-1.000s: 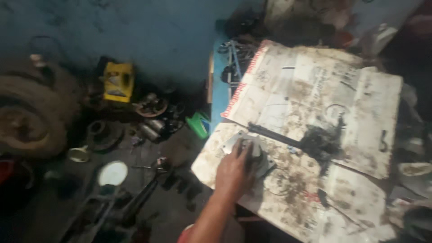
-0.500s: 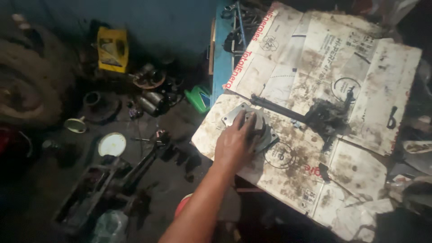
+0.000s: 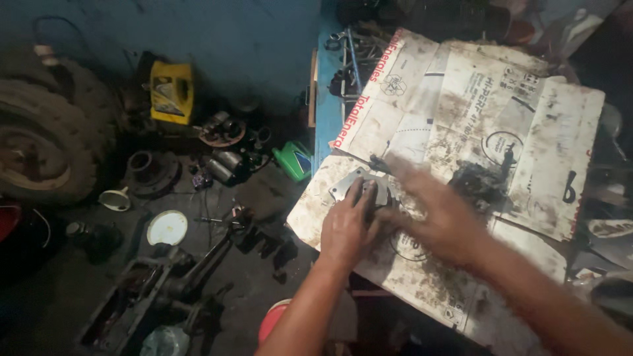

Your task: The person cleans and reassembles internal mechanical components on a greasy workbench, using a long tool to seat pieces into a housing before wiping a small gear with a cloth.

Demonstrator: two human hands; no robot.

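A flat grey metal plate [image 3: 356, 183] lies near the left edge of a workbench covered with dirty flattened cardboard [image 3: 527, 118]. My left hand [image 3: 348, 227] rests flat on the plate, fingers spread over it. My right hand [image 3: 432, 211] reaches in from the right, blurred by motion, its fingers open over the plate's right side; I cannot tell whether it touches. A dark greasy metal part [image 3: 478, 181] sits just right of the hands on the cardboard.
On the floor to the left are a big tyre [image 3: 39, 145], a yellow can [image 3: 171, 92], a green container [image 3: 293, 161], a white funnel [image 3: 117, 199], a white lid [image 3: 167, 227] and several dark engine parts [image 3: 158, 290]. Tools lie on the blue bench edge [image 3: 346, 59].
My right hand has come into view from the right and moved over the plate. My left hand has stayed on the plate. The long dark bar seen earlier is hidden behind the right hand.
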